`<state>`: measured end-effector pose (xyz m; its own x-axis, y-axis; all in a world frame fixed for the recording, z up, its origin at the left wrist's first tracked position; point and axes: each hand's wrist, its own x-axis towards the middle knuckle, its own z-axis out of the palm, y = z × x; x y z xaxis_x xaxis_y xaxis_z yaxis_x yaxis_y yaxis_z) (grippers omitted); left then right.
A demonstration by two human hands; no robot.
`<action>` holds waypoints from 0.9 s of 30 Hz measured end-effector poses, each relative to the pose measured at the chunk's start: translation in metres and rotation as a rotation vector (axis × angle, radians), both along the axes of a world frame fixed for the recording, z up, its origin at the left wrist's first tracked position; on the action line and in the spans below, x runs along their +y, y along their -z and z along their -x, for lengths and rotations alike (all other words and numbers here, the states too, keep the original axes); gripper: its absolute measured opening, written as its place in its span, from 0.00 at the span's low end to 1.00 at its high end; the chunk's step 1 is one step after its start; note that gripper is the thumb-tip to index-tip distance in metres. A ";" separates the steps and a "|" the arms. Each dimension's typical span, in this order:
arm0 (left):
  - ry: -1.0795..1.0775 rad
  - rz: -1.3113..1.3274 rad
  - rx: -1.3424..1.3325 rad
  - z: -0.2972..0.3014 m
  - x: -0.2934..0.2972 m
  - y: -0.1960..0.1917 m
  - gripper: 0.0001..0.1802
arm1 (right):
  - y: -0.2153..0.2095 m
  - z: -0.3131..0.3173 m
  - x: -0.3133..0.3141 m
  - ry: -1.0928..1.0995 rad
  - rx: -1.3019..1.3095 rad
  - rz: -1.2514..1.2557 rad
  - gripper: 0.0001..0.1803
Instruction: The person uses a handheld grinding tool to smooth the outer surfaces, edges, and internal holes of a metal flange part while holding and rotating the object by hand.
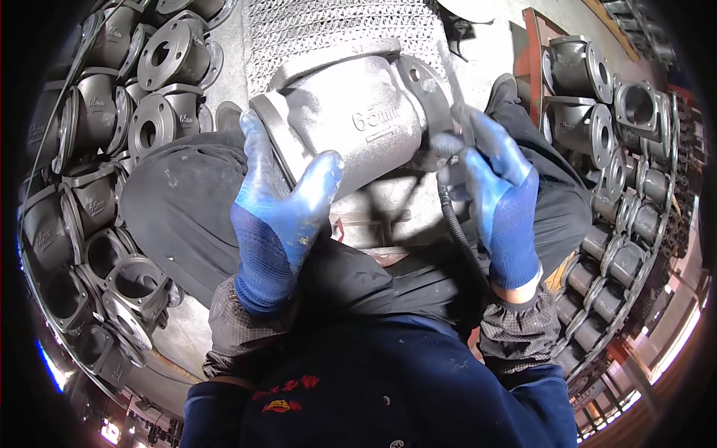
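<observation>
1. The left hand (280,224), in a blue knitted glove, is clamped on the grey cast-metal valve body (351,123); the thumb lies across the lower part of the casting and the fingers go up along its left flange, so the hand carries it from the left side and from below.
2. The valve body is held over the person's lap, between the two knees in dark trousers; it is tilted, with one round flange toward the left hand and another flange with bolt holes toward the right; raised marks stand on its rounded side.
3. The right hand (500,201), also in a blue glove, is closed around a small hand tool (448,145); the tool's front end is touching the valve body at its right flange; the tool itself is blurred, so its kind I cannot tell.
4. A black ribbed hose (455,231) runs down from the tool, beside the right wrist, toward the person's body.
5. Behind the valve body lies a metal mesh mat (336,30) on the floor, at the upper middle.
6. On the left side many similar grey castings (97,149) are stacked close together; on the right side another row of castings (620,164) stands, curving down toward the lower right edge.
</observation>
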<state>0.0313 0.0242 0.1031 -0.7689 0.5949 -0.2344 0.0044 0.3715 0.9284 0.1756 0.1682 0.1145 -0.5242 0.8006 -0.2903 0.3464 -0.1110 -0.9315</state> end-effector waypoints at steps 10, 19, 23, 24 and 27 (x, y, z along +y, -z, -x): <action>-0.033 0.000 0.106 0.001 -0.002 0.006 0.40 | 0.033 -0.037 -0.036 -0.058 -0.044 0.156 0.21; -0.038 0.023 0.015 0.005 -0.005 0.007 0.42 | 0.033 -0.010 0.000 0.025 -0.154 -0.866 0.23; -0.011 0.070 0.132 0.004 -0.008 0.015 0.39 | 0.025 0.032 0.015 0.064 -0.577 -0.673 0.52; -0.009 0.092 0.153 0.004 -0.007 0.013 0.37 | 0.027 0.039 0.015 0.024 -0.653 -0.584 0.53; -0.049 0.091 0.032 0.002 -0.004 0.004 0.35 | 0.039 0.035 0.014 -0.014 -0.708 -0.469 0.54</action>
<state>0.0296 0.0205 0.0987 -0.8042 0.5342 -0.2605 0.0134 0.4545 0.8907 0.1406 0.1827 0.0758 -0.3548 0.9147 -0.1937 0.8637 0.2413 -0.4424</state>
